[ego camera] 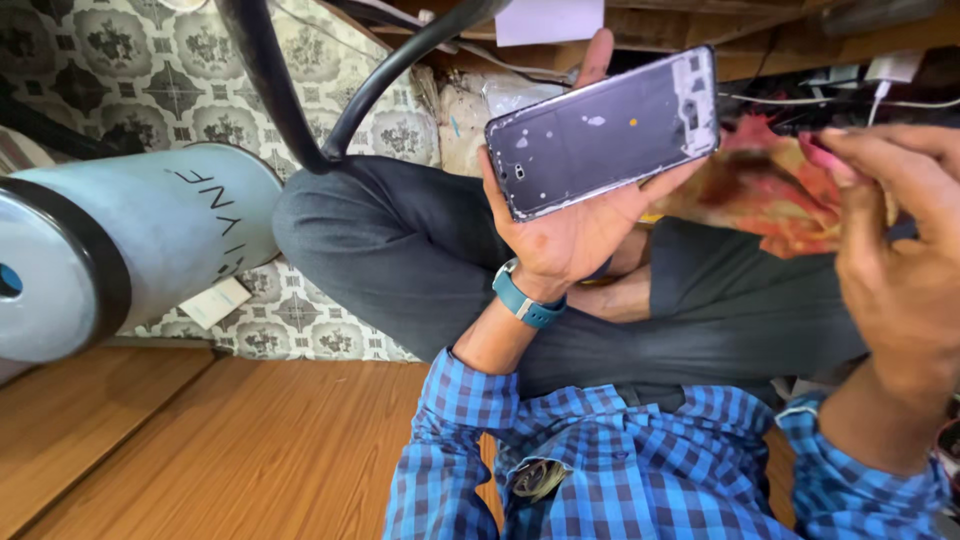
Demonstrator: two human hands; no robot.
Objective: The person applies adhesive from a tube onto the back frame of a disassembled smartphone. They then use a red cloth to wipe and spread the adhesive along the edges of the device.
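Observation:
My left hand [565, 225], with a blue wristband, is shut on a dark phone body [603, 132] with a silver rim. It holds the phone tilted, inner face toward me, above my crossed legs in dark trousers. My right hand [895, 265] is at the right edge, blurred, its fingers closed on a crumpled red and orange cloth [765, 190]. The cloth lies just right of the phone's lower corner. My blue checked shirt fills the bottom of the view.
A pale grey cylinder with a black band [120, 250] lies at the left on a patterned mat [150, 70]. Black curved tubes [300, 90] arch above my knee. A wooden board [200, 440] runs along the bottom left. Cables and a white charger [885, 70] sit at the top right.

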